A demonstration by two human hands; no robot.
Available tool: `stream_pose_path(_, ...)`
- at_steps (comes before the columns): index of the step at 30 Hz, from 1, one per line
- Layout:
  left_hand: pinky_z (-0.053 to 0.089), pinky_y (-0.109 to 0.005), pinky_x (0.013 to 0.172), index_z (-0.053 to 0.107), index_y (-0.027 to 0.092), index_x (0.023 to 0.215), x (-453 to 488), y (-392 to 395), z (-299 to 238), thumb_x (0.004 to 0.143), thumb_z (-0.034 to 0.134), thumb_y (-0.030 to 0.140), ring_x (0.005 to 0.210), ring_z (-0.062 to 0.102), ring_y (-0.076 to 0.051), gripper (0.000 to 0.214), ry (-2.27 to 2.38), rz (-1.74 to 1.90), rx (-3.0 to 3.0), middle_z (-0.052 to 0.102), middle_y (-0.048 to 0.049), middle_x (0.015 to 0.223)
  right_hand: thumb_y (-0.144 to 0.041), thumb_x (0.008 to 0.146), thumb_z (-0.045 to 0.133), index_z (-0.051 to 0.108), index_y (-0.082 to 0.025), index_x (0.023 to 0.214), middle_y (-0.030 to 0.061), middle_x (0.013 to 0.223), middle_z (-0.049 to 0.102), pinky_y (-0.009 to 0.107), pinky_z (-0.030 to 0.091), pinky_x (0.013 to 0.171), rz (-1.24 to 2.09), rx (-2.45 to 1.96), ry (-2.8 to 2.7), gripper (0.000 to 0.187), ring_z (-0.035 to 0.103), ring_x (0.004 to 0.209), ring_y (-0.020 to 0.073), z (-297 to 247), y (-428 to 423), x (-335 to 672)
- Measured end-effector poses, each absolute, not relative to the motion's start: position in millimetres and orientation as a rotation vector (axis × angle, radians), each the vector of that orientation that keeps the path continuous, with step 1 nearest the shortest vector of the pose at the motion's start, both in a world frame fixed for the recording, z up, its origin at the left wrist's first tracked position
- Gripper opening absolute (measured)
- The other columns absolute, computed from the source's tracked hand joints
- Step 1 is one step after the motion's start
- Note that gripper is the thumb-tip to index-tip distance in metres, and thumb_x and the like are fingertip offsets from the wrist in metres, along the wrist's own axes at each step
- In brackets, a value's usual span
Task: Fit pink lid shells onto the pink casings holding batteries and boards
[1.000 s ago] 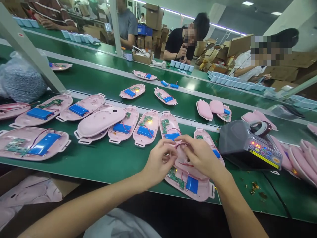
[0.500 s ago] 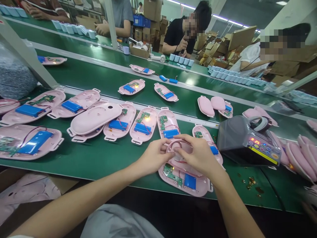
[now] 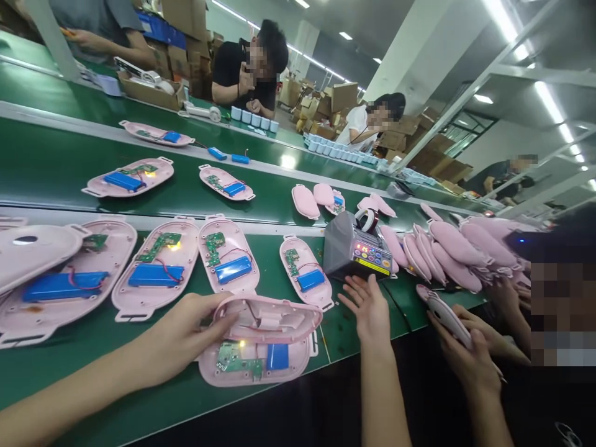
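My left hand (image 3: 189, 332) grips the left end of a pink plastic shell half (image 3: 279, 332), tilted up so its inside and a thin wire show. Below it on the bench lies another open pink shell (image 3: 298, 372), with a green circuit board (image 3: 237, 360), a lit yellow light and a blue battery (image 3: 278, 356). My right hand (image 3: 371, 310) is empty, palm up with fingers spread, just in front of a dark tape dispenser (image 3: 342, 251) with a red display. It looks apart from the machine.
Open pink shells with boards and blue batteries (image 3: 156, 275) line the green bench (image 3: 51, 379). Closed pink cases (image 3: 459, 264) are piled to the right. At the right edge a co-worker's hands (image 3: 470, 347) hold another case. Other people sit across the bench behind light-blue parts (image 3: 339, 149).
The view has swung right. My right hand has let go of the pink shell half and moved right to the tape dispenser, fingers opening. My left hand still holds the shell half, now tilted up.
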State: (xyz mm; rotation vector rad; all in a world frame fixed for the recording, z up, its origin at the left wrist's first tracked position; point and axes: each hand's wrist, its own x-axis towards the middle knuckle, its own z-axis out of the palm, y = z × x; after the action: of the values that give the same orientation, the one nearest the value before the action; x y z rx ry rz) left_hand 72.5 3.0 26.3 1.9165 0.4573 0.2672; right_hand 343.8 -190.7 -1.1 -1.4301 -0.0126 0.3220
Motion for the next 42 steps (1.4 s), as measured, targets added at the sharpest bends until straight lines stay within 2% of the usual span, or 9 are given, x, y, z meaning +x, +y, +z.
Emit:
stream_pose_path(7,0.05,-0.026,0.066,0.066,0.014,0.089,78,5,16,0.087,0.06,0.045,0.077,0.061,-0.02,0.032,0.465,0.226,1.582,0.068,-0.0044,0.083,-0.045,0.043,0.088,0.057,-0.016,0.084,-0.0002,0.08,0.061,0.032,0.06,0.07,0.225,-1.363,0.001,0.059,0.06,0.073,0.0138,0,-200,329)
stream_pose_path(10,0.053,-0.03,0.076,0.068,0.013,0.09,79,4,12,0.08,0.067,0.035,0.085,0.067,-0.022,0.024,0.427,0.222,1.364,0.072,-0.0062,0.088,-0.045,0.063,0.083,0.058,-0.016,0.08,0.0026,0.086,0.061,0.031,0.058,0.073,0.166,-1.45,-0.326,0.042,0.061,0.082,0.0156,18,-201,297)
stream_pose_path(13,0.053,-0.03,0.073,0.069,0.012,0.089,79,3,8,0.076,0.07,0.027,0.079,0.068,-0.021,0.02,0.425,0.208,1.25,0.072,-0.0054,0.083,-0.035,0.093,0.06,0.063,-0.017,0.082,0.0057,0.101,0.06,0.028,0.052,0.081,0.138,-1.614,-1.103,0.021,0.059,0.102,0.0169,45,-178,258)
stream_pose_path(15,0.053,-0.03,0.073,0.069,0.012,0.09,79,3,5,0.075,0.07,0.024,0.079,0.068,-0.02,0.019,0.413,0.224,1.221,0.072,-0.0052,0.085,-0.027,0.099,0.05,0.063,-0.018,0.085,0.006,0.111,0.057,0.028,0.048,0.085,0.11,-1.694,-1.552,0.021,0.056,0.107,0.0165,58,-152,238)
stream_pose_path(23,0.054,-0.029,0.07,0.065,0.012,0.091,74,3,2,0.073,0.063,0.019,0.078,0.065,-0.019,0.02,0.355,0.274,1.19,0.065,-0.0023,0.08,-0.022,0.101,0.042,0.059,-0.016,0.087,0.0097,0.127,0.052,0.034,0.047,0.082,-0.163,-1.839,-2.191,0.023,0.051,0.115,0.0233,41,-100,228)
stream_pose_path(29,0.052,-0.027,0.062,0.062,0.013,0.085,71,3,-1,0.071,0.059,0.017,0.069,0.06,-0.016,0.014,0.375,0.276,1.216,0.056,0.0007,0.071,-0.028,0.093,0.059,0.057,-0.016,0.075,0.0061,0.107,0.061,0.028,0.043,0.07,-0.394,-1.865,-2.034,0.022,0.057,0.097,0.0185,40,-93,228)
stream_pose_path(33,0.053,-0.028,0.064,0.062,0.013,0.09,68,1,-1,0.073,0.06,0.017,0.072,0.062,-0.018,0.018,0.395,0.296,1.227,0.059,-0.001,0.076,-0.05,0.072,0.079,0.056,-0.019,0.081,0.0013,0.088,0.064,0.025,0.041,0.061,0.125,-2.093,-1.626,0.04,0.061,0.079,0.017,50,-89,246)
stream_pose_path(36,0.053,-0.03,0.064,0.064,0.013,0.092,68,-1,0,0.074,0.061,0.018,0.073,0.062,-0.019,0.018,0.418,0.279,1.235,0.061,-0.0015,0.077,-0.053,0.076,0.071,0.065,-0.02,0.091,0.0011,0.088,0.066,0.026,0.048,0.069,0.548,-2.053,-1.486,0.037,0.063,0.08,0.0168,56,-89,251)
stream_pose_path(42,0.052,-0.028,0.063,0.066,0.011,0.097,69,-1,-2,0.077,0.063,0.023,0.073,0.062,-0.019,0.024,0.422,0.269,1.261,0.062,-0.0029,0.077,-0.04,0.077,0.067,0.067,-0.02,0.076,-0.0009,0.072,0.062,0.024,0.035,0.058,0.58,-2.06,-1.626,0.021,0.053,0.065,0.0132,54,-80,230)
